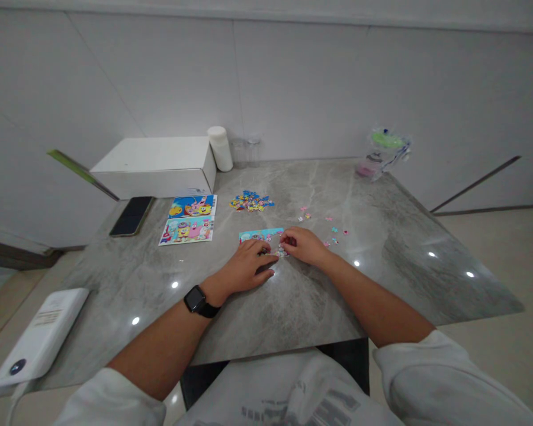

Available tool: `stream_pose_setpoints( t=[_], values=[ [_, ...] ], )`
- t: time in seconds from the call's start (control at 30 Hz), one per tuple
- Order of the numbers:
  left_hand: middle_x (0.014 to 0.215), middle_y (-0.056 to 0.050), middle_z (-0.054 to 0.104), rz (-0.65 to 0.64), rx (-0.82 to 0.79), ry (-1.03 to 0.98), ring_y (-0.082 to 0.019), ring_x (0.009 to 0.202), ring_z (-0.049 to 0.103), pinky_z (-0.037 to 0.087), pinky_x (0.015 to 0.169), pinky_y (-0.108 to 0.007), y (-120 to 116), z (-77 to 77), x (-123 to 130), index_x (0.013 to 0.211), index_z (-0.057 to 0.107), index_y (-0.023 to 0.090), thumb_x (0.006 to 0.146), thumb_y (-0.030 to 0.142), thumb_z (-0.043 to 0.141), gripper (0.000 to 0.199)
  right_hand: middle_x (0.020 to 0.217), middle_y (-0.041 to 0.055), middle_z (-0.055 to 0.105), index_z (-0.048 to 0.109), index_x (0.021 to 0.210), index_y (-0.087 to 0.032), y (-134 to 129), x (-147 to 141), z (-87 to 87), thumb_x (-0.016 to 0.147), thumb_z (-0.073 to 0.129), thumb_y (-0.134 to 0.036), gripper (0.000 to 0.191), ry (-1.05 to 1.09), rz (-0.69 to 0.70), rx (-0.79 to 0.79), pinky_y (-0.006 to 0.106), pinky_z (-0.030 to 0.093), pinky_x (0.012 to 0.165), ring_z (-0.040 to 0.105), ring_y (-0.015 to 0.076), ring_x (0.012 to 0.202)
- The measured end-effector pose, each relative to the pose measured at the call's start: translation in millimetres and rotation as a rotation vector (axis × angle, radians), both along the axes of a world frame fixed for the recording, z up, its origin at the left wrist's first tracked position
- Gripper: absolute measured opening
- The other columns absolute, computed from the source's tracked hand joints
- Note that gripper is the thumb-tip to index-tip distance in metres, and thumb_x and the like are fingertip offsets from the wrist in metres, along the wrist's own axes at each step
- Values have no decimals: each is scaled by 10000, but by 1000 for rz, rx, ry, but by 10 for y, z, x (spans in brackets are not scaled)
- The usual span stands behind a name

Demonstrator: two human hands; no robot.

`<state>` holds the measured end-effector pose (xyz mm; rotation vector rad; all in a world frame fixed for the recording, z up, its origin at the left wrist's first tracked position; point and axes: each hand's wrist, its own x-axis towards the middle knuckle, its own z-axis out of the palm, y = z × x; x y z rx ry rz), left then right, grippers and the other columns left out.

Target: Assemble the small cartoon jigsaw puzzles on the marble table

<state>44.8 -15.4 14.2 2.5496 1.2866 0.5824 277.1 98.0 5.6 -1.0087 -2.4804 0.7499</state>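
A partly joined jigsaw [260, 234] with a light blue top edge lies flat on the grey marbled table, partly covered by both hands. My left hand [247, 265], with a black watch on its wrist, rests over its lower left part, fingers spread and holding nothing visible. At its right edge my right hand [302, 244] is closed in a pinch; whatever is between the fingertips is too small to make out. Several loose pieces [334, 229] are scattered to the right. A heap of blue and yellow pieces [251, 201] sits farther back.
Two cartoon picture cards [188, 229] lie left of the heap, beside a dark phone [132, 216]. Behind stand a white box [153, 163], a white bottle [221, 149] and clear glasses [252, 151]. A plastic bag [382, 154] is back right; a white device [39, 337] is front left.
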Motion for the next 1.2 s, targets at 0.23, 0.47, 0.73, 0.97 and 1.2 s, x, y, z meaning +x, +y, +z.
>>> stream_pose_setpoints(
  t=[0.23,0.47,0.73,0.97,1.2],
  values=[
    [1297,-114,632,0,-6,-10,-299,1236,564,469,1080,-507,-1,-7,-1,1332,738,296,998,402,672,357,914,32,680,763,966,-196,-7,-9,-24,901,729,-171,78,-61,-14,61,285,447,821,613,165,842],
    [1291,-115,637,6,-12,-13,-302,1236,566,472,1086,-506,-1,-12,-1,1332,742,287,983,382,696,364,944,45,687,777,984,-202,8,-17,-64,907,733,-184,90,-90,-10,63,294,470,864,631,178,892],
    [1287,-111,641,-1,-19,-22,-301,1234,565,469,1094,-511,1,-13,-2,1338,737,293,987,401,685,371,959,46,687,787,990,-210,3,6,-15,904,708,-163,125,-92,-19,94,292,481,859,641,178,882],
    [1301,-114,640,-8,-20,-29,-298,1235,564,468,1099,-508,6,-30,-8,1342,733,281,989,409,683,378,982,48,683,783,1002,-209,-19,43,43,899,703,-134,150,-111,0,115,290,478,875,638,180,910],
    [1295,-120,645,-31,-17,-34,-295,1245,568,469,1107,-505,12,-23,-12,1342,729,265,993,378,676,370,977,53,697,778,955,-207,-50,-15,22,930,706,-187,78,-165,26,127,289,474,871,640,186,930]
  ],
)
